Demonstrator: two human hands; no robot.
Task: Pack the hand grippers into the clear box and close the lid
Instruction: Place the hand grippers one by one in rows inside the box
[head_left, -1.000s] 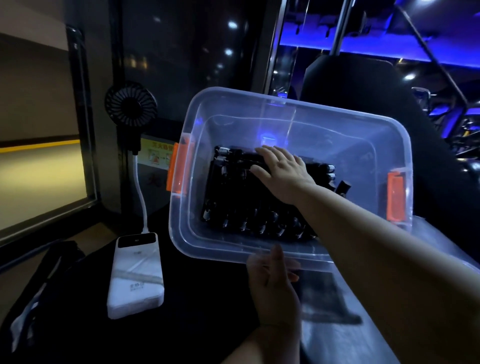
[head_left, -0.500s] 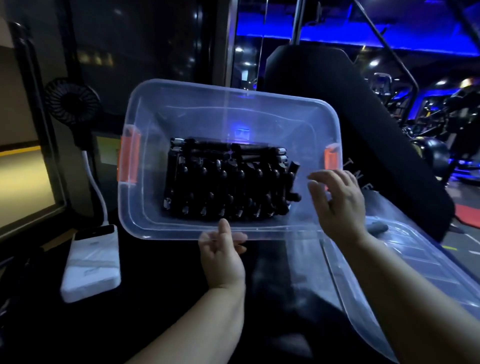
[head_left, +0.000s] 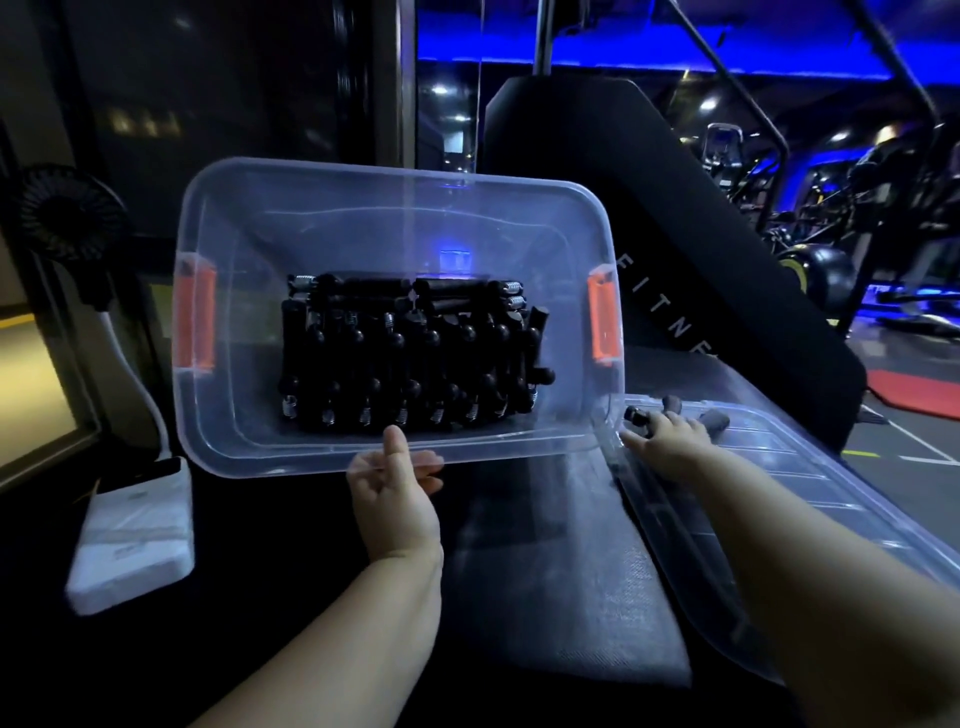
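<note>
The clear box (head_left: 332, 228) with orange latches is tilted up toward me, its opening facing me. Several black hand grippers (head_left: 410, 353) with silver springs are stacked in rows against its bottom. My left hand (head_left: 392, 486) grips the box's near rim at the middle, thumb on the inside. My right hand (head_left: 667, 434) lies on the clear lid (head_left: 810, 478), which rests flat to the right of the box. Its fingers close around a loose black hand gripper (head_left: 711, 418) there; part of that gripper is hidden by the fingers.
A white power bank (head_left: 135, 535) lies at the left on the dark surface, cabled to a small black fan (head_left: 67, 213) behind it. A big black padded gym machine (head_left: 675, 218) rises behind the box and lid. Gym equipment stands at the far right.
My right hand left the inside of the box, swung right and came down onto the lid at the loose hand gripper. The box stays tilted in my left hand.
</note>
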